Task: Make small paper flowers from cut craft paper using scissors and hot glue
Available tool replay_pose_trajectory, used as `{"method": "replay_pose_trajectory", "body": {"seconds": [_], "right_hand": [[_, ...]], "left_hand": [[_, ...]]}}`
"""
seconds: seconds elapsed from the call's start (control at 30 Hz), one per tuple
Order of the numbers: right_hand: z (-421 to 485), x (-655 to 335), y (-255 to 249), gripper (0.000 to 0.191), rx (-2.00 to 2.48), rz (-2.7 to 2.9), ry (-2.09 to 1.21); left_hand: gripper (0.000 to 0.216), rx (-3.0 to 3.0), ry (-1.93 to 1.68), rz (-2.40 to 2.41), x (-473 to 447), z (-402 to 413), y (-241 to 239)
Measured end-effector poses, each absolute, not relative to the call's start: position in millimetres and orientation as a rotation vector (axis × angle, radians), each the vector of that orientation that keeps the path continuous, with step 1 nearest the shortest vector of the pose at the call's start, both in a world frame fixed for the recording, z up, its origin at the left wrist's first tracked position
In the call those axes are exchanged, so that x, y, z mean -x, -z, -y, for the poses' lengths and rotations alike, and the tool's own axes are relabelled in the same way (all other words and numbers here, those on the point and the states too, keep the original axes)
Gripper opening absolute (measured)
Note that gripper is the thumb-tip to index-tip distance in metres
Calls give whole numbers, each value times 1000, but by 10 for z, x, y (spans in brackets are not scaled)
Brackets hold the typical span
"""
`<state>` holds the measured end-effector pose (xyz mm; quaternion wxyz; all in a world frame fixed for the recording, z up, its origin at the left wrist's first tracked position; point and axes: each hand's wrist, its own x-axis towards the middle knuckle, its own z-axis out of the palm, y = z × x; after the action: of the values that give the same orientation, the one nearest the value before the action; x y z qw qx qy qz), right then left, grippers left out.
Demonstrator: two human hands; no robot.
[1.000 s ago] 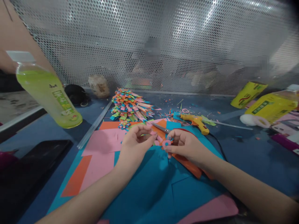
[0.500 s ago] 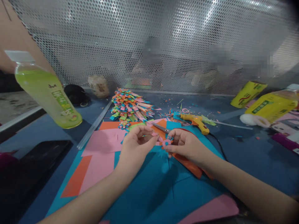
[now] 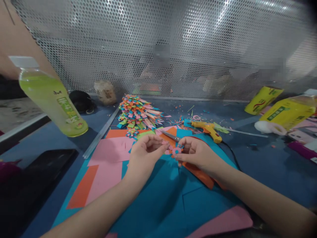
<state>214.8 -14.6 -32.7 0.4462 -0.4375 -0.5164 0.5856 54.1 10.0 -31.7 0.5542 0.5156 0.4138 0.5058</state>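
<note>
My left hand and my right hand meet over blue foam sheets in the middle of the table. Between their fingertips is a small pink, blue and orange foam flower. My right hand pinches the flower. My left hand's fingers are curled, pinching at its pink edge. Scissors lie just behind the hands. A pile of finished coloured foam flowers sits further back.
A yellow glue gun with its black cord lies to the right. Pink and orange sheets lie at left. A green drink bottle stands at left, yellow bottles at right. A perforated metal screen closes the back.
The hands have barely moved; my left fingers have shifted slightly on the flower's edge.
</note>
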Motion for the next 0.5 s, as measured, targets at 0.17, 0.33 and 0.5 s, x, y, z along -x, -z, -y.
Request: {"method": "replay_pose_trajectory", "body": {"seconds": [0.17, 0.33, 0.5], "right_hand": [[154, -2139, 285, 36, 1167, 1258, -1420], [158, -2144, 286, 34, 1163, 1259, -1431], [148, -2162, 332, 37, 1107, 1255, -1393]], "left_hand": [[23, -1129, -1195, -932, -562, -85, 294], [23, -1051, -1168, -905, -572, -63, 259], [25, -1000, -1145, -901, -571, -43, 261]]}}
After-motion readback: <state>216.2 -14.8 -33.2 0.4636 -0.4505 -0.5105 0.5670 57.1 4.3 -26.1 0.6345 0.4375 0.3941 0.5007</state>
